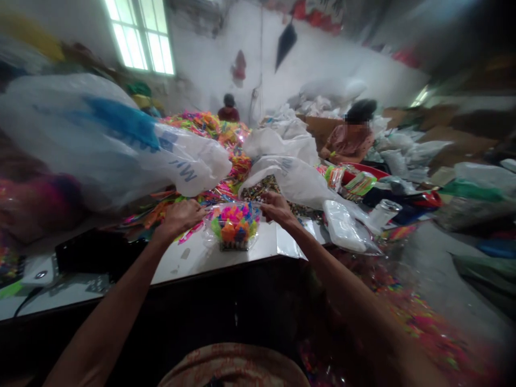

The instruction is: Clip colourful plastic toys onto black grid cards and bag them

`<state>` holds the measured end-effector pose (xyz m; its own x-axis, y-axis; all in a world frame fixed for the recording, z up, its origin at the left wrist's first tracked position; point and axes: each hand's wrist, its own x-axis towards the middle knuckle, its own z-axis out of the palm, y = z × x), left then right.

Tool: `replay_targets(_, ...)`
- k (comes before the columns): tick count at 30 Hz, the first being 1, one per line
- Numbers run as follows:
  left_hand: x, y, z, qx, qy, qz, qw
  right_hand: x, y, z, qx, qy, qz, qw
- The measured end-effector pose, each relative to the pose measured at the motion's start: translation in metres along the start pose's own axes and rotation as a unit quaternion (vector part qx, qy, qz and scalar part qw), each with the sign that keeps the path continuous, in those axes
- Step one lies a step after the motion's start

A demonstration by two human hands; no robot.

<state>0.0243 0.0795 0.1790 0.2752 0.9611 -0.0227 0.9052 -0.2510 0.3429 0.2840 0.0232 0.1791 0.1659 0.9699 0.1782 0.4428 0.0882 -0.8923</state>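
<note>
One big sack (80,145) bulges at left. Next, the left hand (181,216) has its fingers closed on one top corner of a clear bag (234,241) standing on the bench (181,266); its bright pieces (236,219) are too many to count. The right hand (277,208) pinches the opposite corner, probably keeping the top taut. Farther right lies one white packet (344,226), perhaps for easy reach.

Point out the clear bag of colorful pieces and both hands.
Clear bag of colorful pieces (235,226), head view: middle of its filled part.
Left hand (182,214), head view: its back.
Right hand (278,208), head view: its back.
</note>
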Motion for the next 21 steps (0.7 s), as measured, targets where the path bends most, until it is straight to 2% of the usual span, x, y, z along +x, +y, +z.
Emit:
replay_targets(4,0.016,0.001,-0.019,-0.082,0.014,0.059,0.995,0.017,-0.007,-0.01,0.019,0.05,-0.017,0.998)
replay_targets(8,0.025,0.011,-0.033,-0.177,0.084,0.073,0.978,0.038,-0.022,-0.024,0.017,0.132,-0.061,0.989)
replay_targets(14,0.044,0.039,-0.08,-0.292,0.186,0.075,0.935,0.064,-0.081,-0.055,0.048,0.179,-0.142,0.972)
replay_targets(16,0.052,0.049,-0.091,-0.32,0.207,0.082,0.921,0.067,-0.098,-0.066,0.043,0.168,-0.156,0.972)
replay_targets(18,0.057,0.054,-0.093,-0.341,0.211,0.084,0.912,0.067,-0.103,-0.073,0.026,0.139,-0.159,0.977)
replay_targets(21,0.057,0.055,-0.072,-0.366,0.204,0.077,0.905,0.057,-0.086,-0.075,0.032,0.111,-0.136,0.984)
